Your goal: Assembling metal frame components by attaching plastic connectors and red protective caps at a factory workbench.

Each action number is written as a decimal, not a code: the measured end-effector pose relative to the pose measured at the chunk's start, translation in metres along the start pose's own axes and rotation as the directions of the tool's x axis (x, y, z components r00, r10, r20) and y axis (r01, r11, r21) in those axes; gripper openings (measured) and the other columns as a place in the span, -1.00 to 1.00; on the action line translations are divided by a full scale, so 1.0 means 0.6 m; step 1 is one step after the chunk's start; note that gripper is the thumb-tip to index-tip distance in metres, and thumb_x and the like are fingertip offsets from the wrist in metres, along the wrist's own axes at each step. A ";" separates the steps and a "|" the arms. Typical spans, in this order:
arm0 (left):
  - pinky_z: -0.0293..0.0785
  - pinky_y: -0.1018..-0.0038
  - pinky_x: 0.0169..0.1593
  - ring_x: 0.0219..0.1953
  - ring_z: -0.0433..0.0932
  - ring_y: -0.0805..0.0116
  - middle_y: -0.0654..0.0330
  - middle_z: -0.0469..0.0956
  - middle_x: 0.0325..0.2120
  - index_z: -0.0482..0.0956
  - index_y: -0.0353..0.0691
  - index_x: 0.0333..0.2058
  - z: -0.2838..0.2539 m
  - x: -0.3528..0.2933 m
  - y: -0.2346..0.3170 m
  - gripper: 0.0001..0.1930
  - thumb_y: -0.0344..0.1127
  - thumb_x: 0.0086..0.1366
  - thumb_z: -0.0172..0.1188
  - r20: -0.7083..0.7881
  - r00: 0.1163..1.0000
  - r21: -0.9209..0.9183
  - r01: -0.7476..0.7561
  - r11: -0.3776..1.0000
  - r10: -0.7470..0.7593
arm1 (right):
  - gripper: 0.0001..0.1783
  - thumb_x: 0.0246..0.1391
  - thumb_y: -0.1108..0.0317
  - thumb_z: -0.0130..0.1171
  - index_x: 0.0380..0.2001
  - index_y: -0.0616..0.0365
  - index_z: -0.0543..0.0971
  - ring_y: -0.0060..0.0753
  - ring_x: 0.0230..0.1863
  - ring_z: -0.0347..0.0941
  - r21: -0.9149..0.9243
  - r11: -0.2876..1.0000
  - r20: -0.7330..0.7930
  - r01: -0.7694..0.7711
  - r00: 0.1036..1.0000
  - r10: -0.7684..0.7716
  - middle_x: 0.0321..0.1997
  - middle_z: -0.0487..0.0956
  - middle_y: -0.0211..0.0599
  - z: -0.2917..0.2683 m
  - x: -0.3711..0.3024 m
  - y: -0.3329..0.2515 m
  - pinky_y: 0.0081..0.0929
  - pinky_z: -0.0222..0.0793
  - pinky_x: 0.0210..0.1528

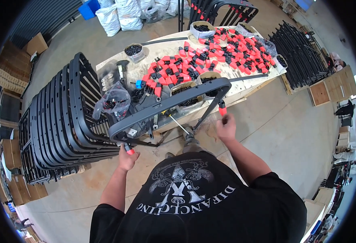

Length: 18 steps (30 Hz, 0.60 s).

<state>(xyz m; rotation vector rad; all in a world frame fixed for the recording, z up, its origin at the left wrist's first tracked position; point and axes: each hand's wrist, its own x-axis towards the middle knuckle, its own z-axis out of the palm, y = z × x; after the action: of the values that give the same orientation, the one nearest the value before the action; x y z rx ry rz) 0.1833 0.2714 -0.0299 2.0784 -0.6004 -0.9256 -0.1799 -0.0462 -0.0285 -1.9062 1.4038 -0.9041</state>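
A black U-shaped metal frame (169, 99) stands tilted in front of me, its bent top bar crossing the near edge of the worktable. My left hand (127, 160) is closed at the frame's lower left side, around a red-and-black plastic piece (129, 150). On the right, my right hand (226, 128) grips the red end of another red-and-black plastic piece (222, 108), close beside the frame's right leg. Whether either piece touches the frame I cannot tell. A long screwdriver (178, 124) with a yellow handle lies below the top bar, between my hands.
The wooden worktable (109, 65) bears a heap of red-and-black pieces (178, 67), tubs of small black parts (134, 50), a hammer (122, 69) and a plastic bag (115, 101). Black frames (60, 117) are stacked at my left. More frames (299, 54) lie at the far right.
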 end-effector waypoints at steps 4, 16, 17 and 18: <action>0.52 0.31 -0.03 -0.14 0.58 0.18 0.00 0.58 -0.16 0.31 -0.50 0.14 0.020 0.020 -0.053 -0.24 -0.29 0.00 0.45 -0.110 0.987 0.222 -0.088 0.971 0.114 | -0.51 -0.11 0.20 0.38 -0.19 0.35 0.55 -0.09 -0.29 0.60 -0.127 0.992 -0.199 0.005 0.980 -0.030 -0.39 0.58 0.01 -0.016 0.069 0.036 -0.19 0.49 -0.20; 0.55 0.29 -0.12 -0.27 0.65 0.15 0.00 0.64 -0.31 0.54 -0.36 -0.24 0.074 0.057 -0.034 -0.60 -0.26 0.03 0.48 -0.445 0.852 0.237 -0.185 0.954 0.276 | -0.30 -0.15 0.14 0.45 0.04 0.29 0.51 -0.12 -0.15 0.59 -0.145 0.978 0.500 -0.152 0.841 0.204 -0.19 0.65 -0.08 0.000 0.149 0.093 -0.27 0.49 0.00; 0.55 0.28 -0.12 -0.27 0.65 0.13 0.00 0.64 -0.31 0.54 -0.35 -0.24 0.078 0.053 -0.025 -0.60 -0.26 0.03 0.48 -0.446 0.865 0.195 -0.155 0.969 0.228 | -0.31 -0.13 0.14 0.43 0.05 0.28 0.51 -0.07 -0.13 0.60 -0.139 0.986 0.441 -0.096 0.885 0.148 -0.17 0.65 -0.05 0.008 0.145 0.107 -0.25 0.49 0.00; 0.55 0.28 -0.12 -0.27 0.65 0.13 0.00 0.64 -0.31 0.54 -0.35 -0.24 0.076 0.051 -0.016 -0.60 -0.26 0.03 0.48 -0.448 0.865 0.196 -0.152 0.969 0.227 | -0.32 -0.12 0.14 0.42 0.06 0.27 0.50 -0.02 -0.11 0.60 -0.137 0.990 0.378 -0.041 0.921 0.090 -0.16 0.66 -0.03 0.014 0.142 0.122 -0.23 0.50 0.01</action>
<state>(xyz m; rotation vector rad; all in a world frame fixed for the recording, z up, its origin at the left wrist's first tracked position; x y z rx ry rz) 0.1680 0.2361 -0.0704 2.2240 -0.6141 -0.2463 -0.1961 -0.1470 -0.0765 -1.9829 1.2987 -0.3843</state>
